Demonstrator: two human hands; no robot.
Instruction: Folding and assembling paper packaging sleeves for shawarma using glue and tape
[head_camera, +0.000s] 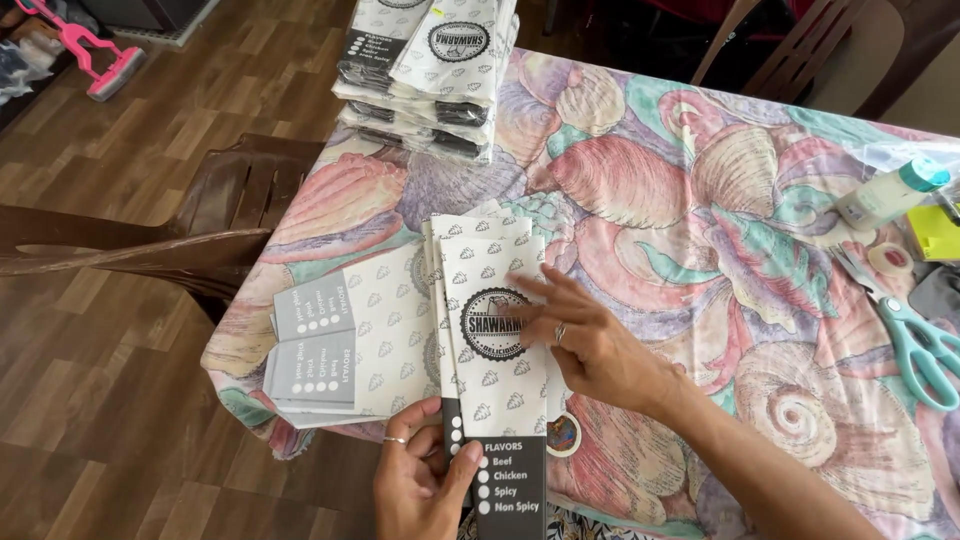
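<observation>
Flattening the topmost printed paper sleeve (497, 350) at the counter's (700, 200) near edge: left hand (420, 485) pinching its dark lower end, right hand (590, 345) spread open pressing its middle; flat sheets (335, 345) left, scissors (920, 345) right; likely next, aligning edges.

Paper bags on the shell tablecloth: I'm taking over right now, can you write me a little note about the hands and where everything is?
Left hand: pinches the dark bottom end of the narrow bags at the table's near edge.
Right hand: lies flat on those bags, fingers spread.
Bags: a small flat pile sits to the left; a tall stack stands at the far edge.
Nearby, right side: scissors, tape roll, glue bottle.
Done: some bags lie piled on the left.
Left: the bags under the hands are not yet on a pile.
</observation>
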